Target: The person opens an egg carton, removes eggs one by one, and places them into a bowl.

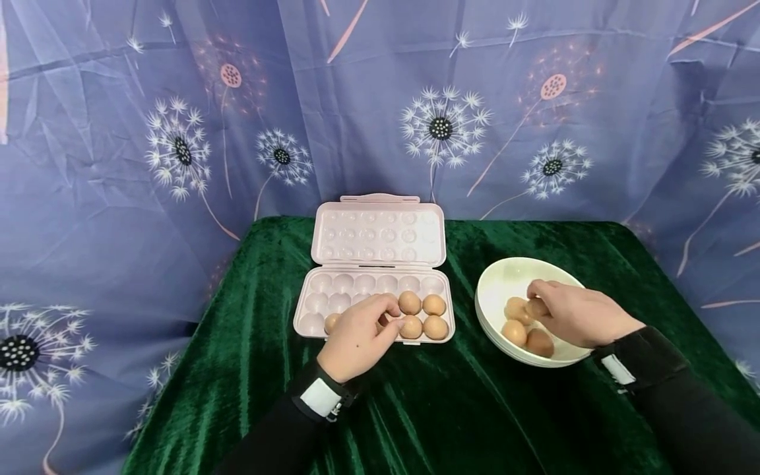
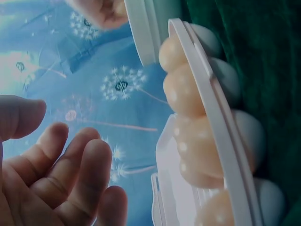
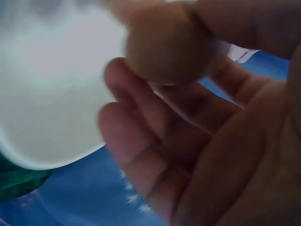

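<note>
Well, from here the R hand (image 1: 577,316)'s pinching an egg (image 1: 537,308) w/ thumb & fingertips at the white bowl (image 1: 494,284), pink box (image 1: 316,303)'s 3 o'clock; L hand (image 1: 359,338), fingers loosely curved, slightly apart, over box's 6 o'clock side, nr its eggs (image 1: 435,327).

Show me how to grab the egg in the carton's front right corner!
Come from above and gently pinch the egg by its opposite upper sides, I think: its round top sticks up bare, but its lower part sits sunk in the carton.
</note>
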`<state>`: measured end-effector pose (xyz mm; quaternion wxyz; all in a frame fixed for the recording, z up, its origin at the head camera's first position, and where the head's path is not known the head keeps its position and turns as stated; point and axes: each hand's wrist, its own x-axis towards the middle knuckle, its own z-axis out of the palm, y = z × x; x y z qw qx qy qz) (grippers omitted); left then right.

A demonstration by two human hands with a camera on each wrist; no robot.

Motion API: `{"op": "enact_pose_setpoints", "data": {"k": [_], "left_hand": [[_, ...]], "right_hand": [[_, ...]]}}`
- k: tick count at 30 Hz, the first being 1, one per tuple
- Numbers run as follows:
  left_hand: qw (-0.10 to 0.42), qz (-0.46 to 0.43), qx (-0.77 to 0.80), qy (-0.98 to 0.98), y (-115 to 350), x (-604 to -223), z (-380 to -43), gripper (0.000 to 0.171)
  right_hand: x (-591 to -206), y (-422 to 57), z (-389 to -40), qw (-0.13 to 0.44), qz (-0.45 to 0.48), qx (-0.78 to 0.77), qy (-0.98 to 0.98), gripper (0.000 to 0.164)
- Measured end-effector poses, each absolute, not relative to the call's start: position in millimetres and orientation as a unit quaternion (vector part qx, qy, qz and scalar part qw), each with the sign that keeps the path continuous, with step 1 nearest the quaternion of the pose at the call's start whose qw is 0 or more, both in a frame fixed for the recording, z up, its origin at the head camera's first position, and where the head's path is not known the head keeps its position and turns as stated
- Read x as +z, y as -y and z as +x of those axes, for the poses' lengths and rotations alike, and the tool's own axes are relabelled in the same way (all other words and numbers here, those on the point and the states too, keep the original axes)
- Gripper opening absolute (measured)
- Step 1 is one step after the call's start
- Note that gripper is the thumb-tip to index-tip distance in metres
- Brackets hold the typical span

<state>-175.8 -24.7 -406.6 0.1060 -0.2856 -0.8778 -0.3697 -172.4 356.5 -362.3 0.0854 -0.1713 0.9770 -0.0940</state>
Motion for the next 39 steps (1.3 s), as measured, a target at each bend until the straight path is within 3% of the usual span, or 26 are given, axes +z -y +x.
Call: {"op": "enact_pose_setpoints", "data": {"k": [10,23,30,39], "left_hand": [[0.102,-0.245,-0.360,0.894,38,-412,-177,0.005],[0.104,-0.220,-0.350,0.905,52,-412,-186,0.004],[0.105,-0.203,-0.354,0.907,64,-415,-188,0.006],[0.095,-0.176,-0.325,0.925,80,-419,-193,0.012]], "right_hand": [[-376,-380,-178,0.197,-0.132,-0.070,-0.969,0.006],[-387,-378,-183,0.212,-0.136,-0.027,-0.967,0.007],[-376,-374,-177,0.154,-0.134,-0.044,-0.978,0.033],[-364,-341,-161,0.043,-0.165,-0.071,-0.983,0.029]]}}
